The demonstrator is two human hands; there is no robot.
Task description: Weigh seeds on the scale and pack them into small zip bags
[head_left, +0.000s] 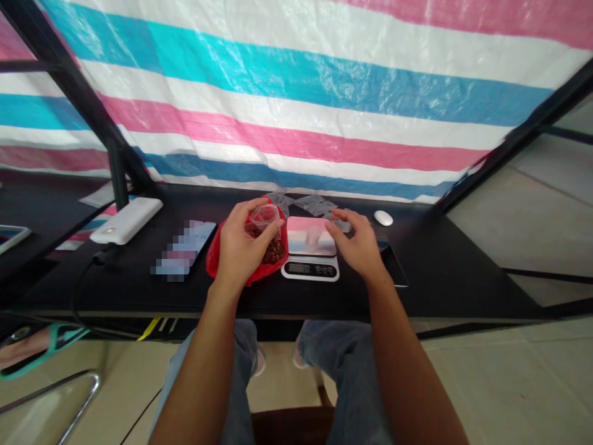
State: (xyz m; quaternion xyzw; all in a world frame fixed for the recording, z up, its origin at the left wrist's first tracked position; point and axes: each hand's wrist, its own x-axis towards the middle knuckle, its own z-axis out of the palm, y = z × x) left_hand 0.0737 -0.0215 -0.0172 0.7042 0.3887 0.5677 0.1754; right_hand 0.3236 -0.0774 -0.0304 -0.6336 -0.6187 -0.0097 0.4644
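My left hand (241, 244) is closed round a small clear plastic cup (265, 215), held over an open red plastic bag (215, 253). Brown granules (274, 250), like dried peppercorns, lie inside that bag. To its right stands a white kitchen scale (290, 276) with a lit display and a shiny plate (301, 238) that mirrors the striped sheet. My right hand (356, 241) hovers by the plate's right edge, thumb and fingers apart, nothing visible between them. Behind the scale lie several small clear plastic bags (315, 204), partly covered by the right fingers.
A phone (188, 247) and a white power bank (127, 220) with a cable lie left on the black table (440, 266). At right are a white mouse (383, 217) and a dark tablet-like device (393, 266). A striped plastic sheet (296, 117) hangs behind, between black metal posts (74, 80).
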